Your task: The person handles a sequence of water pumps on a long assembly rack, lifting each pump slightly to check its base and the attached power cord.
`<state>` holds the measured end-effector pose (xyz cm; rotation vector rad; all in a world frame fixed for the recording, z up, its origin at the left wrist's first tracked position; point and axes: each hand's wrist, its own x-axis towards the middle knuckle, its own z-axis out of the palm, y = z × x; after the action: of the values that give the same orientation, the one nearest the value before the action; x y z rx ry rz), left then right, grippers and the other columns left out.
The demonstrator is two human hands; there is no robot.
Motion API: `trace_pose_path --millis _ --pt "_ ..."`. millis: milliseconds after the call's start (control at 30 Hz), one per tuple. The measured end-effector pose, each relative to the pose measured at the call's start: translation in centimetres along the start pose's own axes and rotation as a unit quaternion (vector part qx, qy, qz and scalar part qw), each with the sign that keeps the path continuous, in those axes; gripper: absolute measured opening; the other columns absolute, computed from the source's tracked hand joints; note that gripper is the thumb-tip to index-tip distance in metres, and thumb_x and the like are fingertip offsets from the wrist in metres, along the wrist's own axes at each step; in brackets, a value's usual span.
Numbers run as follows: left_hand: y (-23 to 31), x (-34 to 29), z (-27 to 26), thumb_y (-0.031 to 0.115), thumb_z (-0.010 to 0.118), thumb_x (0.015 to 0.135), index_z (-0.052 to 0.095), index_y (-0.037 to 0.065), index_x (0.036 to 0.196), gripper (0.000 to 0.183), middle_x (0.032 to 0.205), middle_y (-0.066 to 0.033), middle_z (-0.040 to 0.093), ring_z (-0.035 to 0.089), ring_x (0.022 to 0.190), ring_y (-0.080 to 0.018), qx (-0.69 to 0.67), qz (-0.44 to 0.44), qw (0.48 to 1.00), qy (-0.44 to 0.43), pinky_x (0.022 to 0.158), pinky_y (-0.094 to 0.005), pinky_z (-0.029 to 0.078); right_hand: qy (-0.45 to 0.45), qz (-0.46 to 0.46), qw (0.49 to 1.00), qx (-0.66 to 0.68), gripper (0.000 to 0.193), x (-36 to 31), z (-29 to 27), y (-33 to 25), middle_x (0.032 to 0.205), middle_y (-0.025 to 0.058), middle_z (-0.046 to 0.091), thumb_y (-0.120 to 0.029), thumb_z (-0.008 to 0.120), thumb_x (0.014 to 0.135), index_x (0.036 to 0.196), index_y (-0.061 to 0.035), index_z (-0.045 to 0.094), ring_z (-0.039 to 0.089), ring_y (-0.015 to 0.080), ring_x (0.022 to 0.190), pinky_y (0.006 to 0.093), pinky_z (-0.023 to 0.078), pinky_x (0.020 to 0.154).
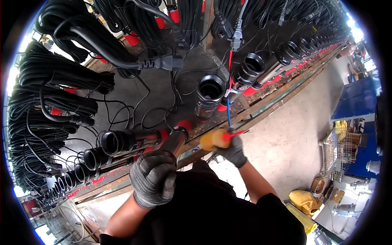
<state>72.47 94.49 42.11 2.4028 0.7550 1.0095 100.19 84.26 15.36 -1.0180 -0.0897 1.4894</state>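
Note:
My left hand (153,179), in a grey knitted glove, is closed around the near end of a tilted metal pump cylinder (174,141). The cylinder's far end has a red collar (184,125) and rests by the bench edge. To the right, my right hand (233,152), in a dark grey glove, grips an orange-yellow tool (214,139) with a red part. Motion blurs this tool, so its kind is unclear. Above it hangs a blue wire (228,112); a red wire (231,61) runs down from a grey plug (237,41).
Open-topped black and steel cylinders stand upright ahead, including one (210,92), and others line the bench edge (261,108) on both sides. Coiled black cables (61,69) with plugs crowd the back and left. A wire basket (337,155) and yellow bag (304,201) are at right.

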Motion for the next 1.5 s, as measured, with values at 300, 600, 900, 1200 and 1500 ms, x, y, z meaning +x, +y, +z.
trace_pose_path --millis 300,600,900,1200,1500 --pt "-0.2 0.2 -0.4 0.011 0.068 0.086 0.068 0.007 0.093 0.007 0.095 -0.0116 0.071 0.071 0.087 -0.0326 0.013 -0.05 0.998 0.041 0.077 -0.0408 0.057 0.172 -0.338 0.906 -0.189 0.082 4.5 -15.8 -18.7 0.136 0.0104 0.059 -0.005 0.092 0.073 0.142 -0.0029 0.049 0.06 0.0229 0.119 0.0387 0.055 0.103" --pt "-0.3 0.5 -0.2 0.014 0.07 0.086 0.065 0.009 0.095 0.012 0.093 -0.0092 0.068 0.072 0.088 -0.0316 -0.017 -0.012 1.0 0.022 0.074 -0.0395 0.057 0.461 -0.387 0.653 -0.459 0.076 15.6 -22.6 -27.6 0.121 0.0137 0.07 -0.018 0.097 0.066 0.129 -0.0011 0.059 0.069 0.0308 0.11 0.0386 0.054 0.099" --pt "0.6 0.8 0.9 0.016 0.073 0.081 0.065 0.012 0.095 0.016 0.098 -0.0054 0.068 0.07 0.091 -0.0294 0.01 -0.018 1.0 0.003 0.074 -0.041 0.055 0.381 -0.425 0.749 -0.338 0.09 15.1 -23.2 -25.0 0.146 0.0171 0.055 -0.003 0.086 0.074 0.152 -0.0045 0.042 0.062 0.0332 0.124 0.0428 0.052 0.103" --pt "1.6 0.6 1.6 0.011 0.075 0.078 0.065 0.012 0.096 0.02 0.098 -0.0045 0.07 0.07 0.087 -0.0278 0.033 -0.021 0.999 0.006 0.07 -0.0394 0.056 0.128 -0.614 0.727 -0.279 0.049 2.0 -4.2 -25.6 0.138 0.0206 0.063 0.016 0.047 0.089 0.132 -0.004 0.059 0.063 0.0341 0.128 0.0496 0.046 0.116" --pt "3.1 1.9 2.8 0.015 0.078 0.076 0.067 0.01 0.093 0.021 0.098 -0.007 0.07 0.069 0.083 -0.031 0.031 -0.001 0.999 -0.038 0.067 -0.0435 0.056 -0.06 -0.396 0.746 -0.532 0.057 0.4 20.4 -32.7 0.127 0.0118 0.071 -0.024 0.074 0.097 0.144 0.0035 0.055 0.062 0.0148 0.118 0.0297 0.047 0.105"
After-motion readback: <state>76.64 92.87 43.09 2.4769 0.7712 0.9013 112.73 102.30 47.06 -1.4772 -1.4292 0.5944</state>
